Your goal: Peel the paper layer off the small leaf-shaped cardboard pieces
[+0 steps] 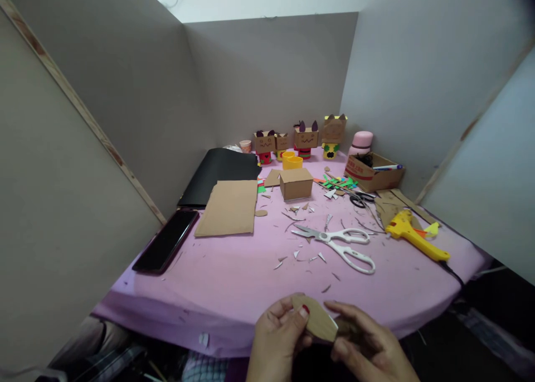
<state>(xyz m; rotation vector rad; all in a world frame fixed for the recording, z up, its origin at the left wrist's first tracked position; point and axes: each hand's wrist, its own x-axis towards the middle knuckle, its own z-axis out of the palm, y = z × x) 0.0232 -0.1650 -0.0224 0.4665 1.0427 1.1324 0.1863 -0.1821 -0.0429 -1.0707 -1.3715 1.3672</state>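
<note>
Close to my body, past the table's front edge, my left hand [278, 334] pinches a small leaf-shaped cardboard piece [321, 322] between thumb and fingers. The piece has a pointed right end with a pale cut edge. My right hand [370, 343] is curled at that end, its thumb by the lower edge and its forefinger above. A dark brownish shape lies in shadow between its fingers; I cannot tell what it is. Beyond both hands, white-handled scissors [349, 237] lie with blades slightly apart among paper and cardboard scraps [321, 257].
A yellow glue gun [416, 237], black scissors [361, 199] and an open carton [376, 173] are on the right. A phone [167, 241], a cardboard sheet [229, 208] and black sheets [217, 175] lie left. A small box [296, 184] stands mid-table, with cardboard figures [306, 139] behind.
</note>
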